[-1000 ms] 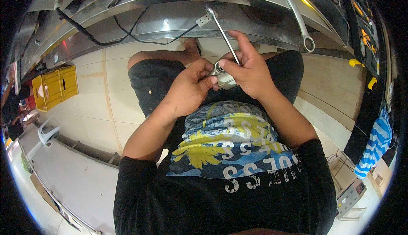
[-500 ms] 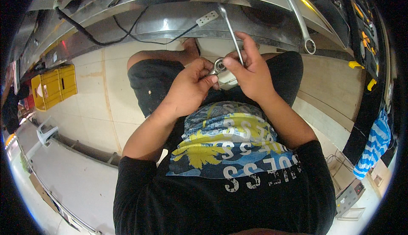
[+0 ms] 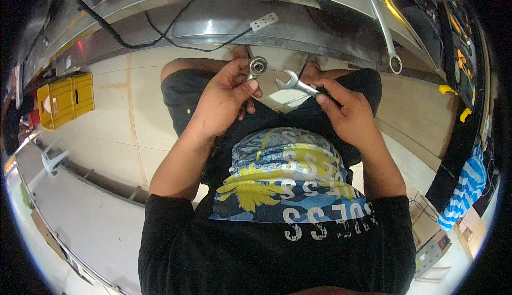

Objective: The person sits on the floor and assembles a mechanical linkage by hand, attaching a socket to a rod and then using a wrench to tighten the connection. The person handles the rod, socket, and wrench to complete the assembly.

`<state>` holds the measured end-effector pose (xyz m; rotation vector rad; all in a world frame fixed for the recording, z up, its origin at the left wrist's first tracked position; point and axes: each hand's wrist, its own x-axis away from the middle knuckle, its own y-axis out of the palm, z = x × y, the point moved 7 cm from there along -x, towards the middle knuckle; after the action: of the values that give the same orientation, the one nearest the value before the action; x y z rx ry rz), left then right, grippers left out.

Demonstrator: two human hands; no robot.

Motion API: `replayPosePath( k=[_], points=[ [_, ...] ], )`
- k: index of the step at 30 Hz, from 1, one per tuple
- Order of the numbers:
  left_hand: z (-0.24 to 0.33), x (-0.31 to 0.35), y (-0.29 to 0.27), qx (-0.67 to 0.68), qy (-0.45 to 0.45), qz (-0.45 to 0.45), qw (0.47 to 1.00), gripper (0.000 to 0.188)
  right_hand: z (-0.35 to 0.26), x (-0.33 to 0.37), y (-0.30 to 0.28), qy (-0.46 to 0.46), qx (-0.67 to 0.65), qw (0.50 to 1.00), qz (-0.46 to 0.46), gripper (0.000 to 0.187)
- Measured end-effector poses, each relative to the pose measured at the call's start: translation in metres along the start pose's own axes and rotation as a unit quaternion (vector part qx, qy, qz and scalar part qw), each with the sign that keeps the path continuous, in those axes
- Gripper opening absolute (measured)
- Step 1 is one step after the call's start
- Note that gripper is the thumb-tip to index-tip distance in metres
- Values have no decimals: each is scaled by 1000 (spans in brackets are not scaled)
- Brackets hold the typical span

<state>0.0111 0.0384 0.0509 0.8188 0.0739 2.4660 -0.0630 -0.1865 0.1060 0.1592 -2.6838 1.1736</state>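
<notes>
My left hand (image 3: 226,95) pinches a small metal rod end bearing (image 3: 258,66) by its shank, with the round eye upward. To its right, my right hand (image 3: 349,106) is closed around a spanner (image 3: 296,83), whose open jaw points up and to the left. A gap separates the spanner's jaw from the bearing. Both hands are above my lap. The spanner's other end is hidden behind my right hand.
Ahead runs a metal bench (image 3: 202,26) with a white socket strip (image 3: 264,21) and black cable. A large ring spanner (image 3: 381,28) overhangs it at right. A yellow crate (image 3: 66,100) stands left on the floor. A blue striped cloth (image 3: 464,191) hangs at right.
My hands have moved apart. The spanner, upright beside the bearing before, now has its open jaw toward the left hand. The bearing has gone up and left.
</notes>
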Motion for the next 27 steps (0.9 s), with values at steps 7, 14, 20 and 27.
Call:
replayPosePath(
  k=[7,14,20,27],
  points=[
    [7,5,6,-22,9,28,999,33,-19,0,2,-32,42,998,37,26],
    [12,8,10,-19,30,37,999,36,-25,-5,9,-1,-1,1000,14,25],
    [11,8,11,-17,64,42,997,31,-21,-6,18,12,-68,998,5,23],
    [0,4,5,12,35,29,999,26,-6,-17,26,22,-91,996,12,26]
  ],
)
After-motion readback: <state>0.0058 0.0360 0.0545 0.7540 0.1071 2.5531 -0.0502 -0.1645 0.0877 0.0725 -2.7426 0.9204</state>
